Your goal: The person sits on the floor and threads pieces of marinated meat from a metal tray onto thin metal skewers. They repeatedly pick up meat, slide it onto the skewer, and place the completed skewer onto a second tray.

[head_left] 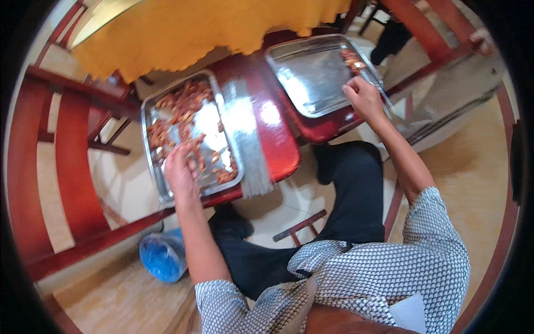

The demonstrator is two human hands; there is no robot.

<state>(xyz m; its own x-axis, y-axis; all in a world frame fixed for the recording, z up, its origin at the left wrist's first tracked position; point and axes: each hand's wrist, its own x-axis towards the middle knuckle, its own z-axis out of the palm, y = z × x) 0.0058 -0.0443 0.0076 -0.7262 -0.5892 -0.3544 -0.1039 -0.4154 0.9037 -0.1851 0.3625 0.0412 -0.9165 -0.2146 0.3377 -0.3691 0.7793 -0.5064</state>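
Two patterned sleeves (222,303) lie nearest us, above dark trousers (356,192) and a blue bin (162,260) on the floor, whose contents we cannot make out. Past the knees, pale sticks (245,136) lie loose on a red seat (280,150), their near ends over its edge; we think a knock from a knee or forearm could send them down. The left hand (182,170) is over the near left part of the left tray (207,119), fingers curled in at the meat (186,103); we cannot tell whether they grip a piece. That tray seems to reach past the seat on its left, so leaning on that rim might tip it. It holds scattered meat, thickest at the far end, with bare metal showing toward the right. Farther off, the right hand (364,100) is at the right side of the right tray (311,83), fingers closed; whether around a stick, we cannot tell. This tray is mostly bare, with a small row of meat along its right side, which a careless wrist could push over the rim. Beyond hangs a yellow cloth (211,33).
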